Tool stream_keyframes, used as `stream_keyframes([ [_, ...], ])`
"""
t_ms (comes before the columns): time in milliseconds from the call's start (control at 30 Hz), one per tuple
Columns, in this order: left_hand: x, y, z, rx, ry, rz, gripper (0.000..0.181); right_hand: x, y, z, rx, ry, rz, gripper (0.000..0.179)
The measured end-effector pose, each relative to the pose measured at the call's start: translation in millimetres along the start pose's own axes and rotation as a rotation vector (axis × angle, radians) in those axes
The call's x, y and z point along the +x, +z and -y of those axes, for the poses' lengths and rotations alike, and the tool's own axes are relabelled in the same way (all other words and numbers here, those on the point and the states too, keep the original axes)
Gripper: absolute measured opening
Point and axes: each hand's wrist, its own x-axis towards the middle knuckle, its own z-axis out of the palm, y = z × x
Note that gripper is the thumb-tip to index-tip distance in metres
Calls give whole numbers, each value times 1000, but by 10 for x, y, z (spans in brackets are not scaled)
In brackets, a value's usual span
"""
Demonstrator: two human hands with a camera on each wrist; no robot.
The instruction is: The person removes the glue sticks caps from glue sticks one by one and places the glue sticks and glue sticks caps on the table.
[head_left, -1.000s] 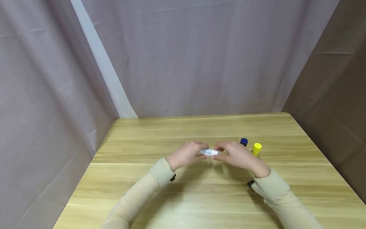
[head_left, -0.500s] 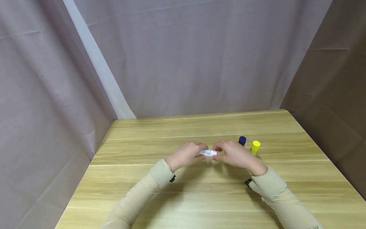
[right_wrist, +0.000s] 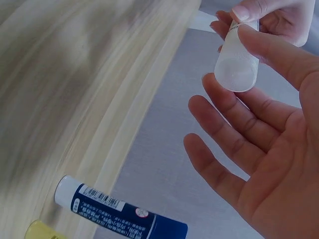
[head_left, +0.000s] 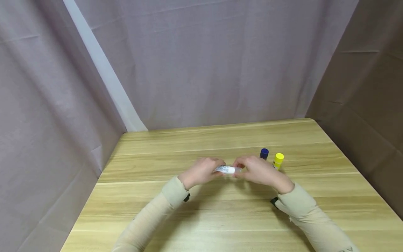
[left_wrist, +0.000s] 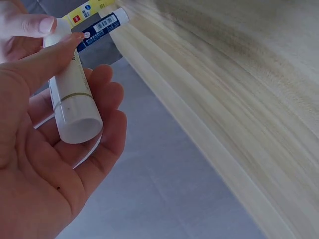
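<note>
In the head view a white glue stick spans the space between both hands, held roughly level above the table. My left hand grips its printed body; in the left wrist view the thumb lies along the tube and the fingers curl beneath the gold-banded base end. At the other end, my right hand pinches the ribbed translucent cap between thumb and index finger, its remaining fingers spread loosely. Just behind the right hand stand a blue glue stick and a yellow glue stick, both upright and partly hidden by it.
The wood-grain table reaches back to a grey curtain. A darker brown curtain hangs along the right side. Dark wrist-camera mounts show beneath both sleeve cuffs.
My left hand has shifted slightly left with the white glue stick, and more of the translucent cap shows beside the right fingers. The head view has turned slightly.
</note>
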Motion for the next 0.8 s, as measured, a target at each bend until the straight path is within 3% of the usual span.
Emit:
stream_keyframes([
  [167, -58, 11, 71, -15, 10, -29, 24, -58, 4, -50, 4, 6, -31, 19],
  [333, -166, 22, 126, -28, -22, -36, 25, -169, -14, -115, 36, 0, -17, 20],
  [567, -314, 5, 159, -69, -76, -23, 27, -418, -89, -214, 48, 1, 9, 19],
  [800, -399, 11, 212, -74, -84, -45, 29, -712, -182, -341, 43, 45, -4, 28],
])
